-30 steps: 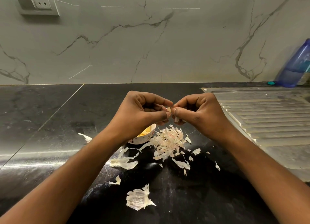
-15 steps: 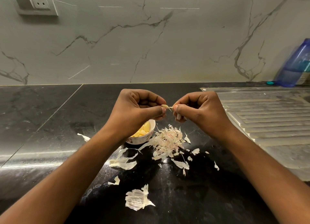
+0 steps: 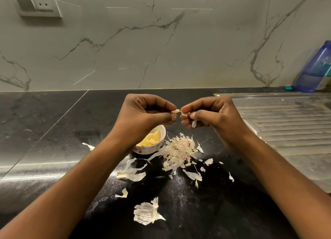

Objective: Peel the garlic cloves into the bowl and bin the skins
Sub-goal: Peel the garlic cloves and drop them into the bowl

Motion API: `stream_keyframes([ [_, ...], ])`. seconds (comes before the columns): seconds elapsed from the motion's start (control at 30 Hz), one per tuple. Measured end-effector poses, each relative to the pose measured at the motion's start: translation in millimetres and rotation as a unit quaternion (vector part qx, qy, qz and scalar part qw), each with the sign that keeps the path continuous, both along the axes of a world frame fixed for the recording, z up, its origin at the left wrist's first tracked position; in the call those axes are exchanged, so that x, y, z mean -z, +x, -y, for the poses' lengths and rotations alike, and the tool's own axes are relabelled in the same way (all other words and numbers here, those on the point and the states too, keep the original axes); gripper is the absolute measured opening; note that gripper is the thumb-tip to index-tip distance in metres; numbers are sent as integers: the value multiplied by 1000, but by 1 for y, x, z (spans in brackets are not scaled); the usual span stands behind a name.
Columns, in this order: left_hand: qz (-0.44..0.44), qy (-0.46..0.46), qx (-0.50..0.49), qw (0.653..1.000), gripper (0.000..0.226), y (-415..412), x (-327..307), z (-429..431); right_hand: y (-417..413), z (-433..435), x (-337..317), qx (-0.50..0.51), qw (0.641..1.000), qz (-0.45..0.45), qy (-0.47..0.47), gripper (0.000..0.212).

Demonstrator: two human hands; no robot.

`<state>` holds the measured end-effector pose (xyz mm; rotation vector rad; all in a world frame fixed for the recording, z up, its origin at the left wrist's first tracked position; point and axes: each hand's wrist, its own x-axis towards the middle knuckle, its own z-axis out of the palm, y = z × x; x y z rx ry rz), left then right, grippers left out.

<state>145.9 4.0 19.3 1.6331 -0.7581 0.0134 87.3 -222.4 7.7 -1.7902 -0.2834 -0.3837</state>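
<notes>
My left hand pinches a small garlic clove between thumb and forefinger, above the counter. Facing it, my right hand pinches a strip of garlic skin that hangs from its fingers. A little gap separates the fingertips of the two hands. Under my left wrist stands a small white bowl with several peeled yellow cloves in it. A heap of garlic skins lies just right of the bowl. No bin is in view.
Loose skin pieces are scattered over the black counter, the largest near the front. A steel sink drainboard fills the right side. A blue bottle stands at the back right, against the marble wall.
Both hands have risen a little and drawn slightly apart. A strip of skin has come off the clove and now hangs from my right fingers. More of the bowl shows.
</notes>
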Motion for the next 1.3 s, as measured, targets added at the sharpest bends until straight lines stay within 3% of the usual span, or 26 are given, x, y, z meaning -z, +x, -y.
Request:
stream_keyframes([
  [0.67, -7, 22, 10, 1000, 15, -4, -4, 1, -1, -5, -1, -4, 999, -20, -33, 13],
  [1.07, -69, -19, 55, 996, 27, -7, -3, 2, 2, -11, 6, -17, 998, -12, 65, 12],
  [1.3, -8, -8, -17, 1000, 21, -3, -2, 1, 5, -8, 4, 27, 997, -13, 73, 11],
])
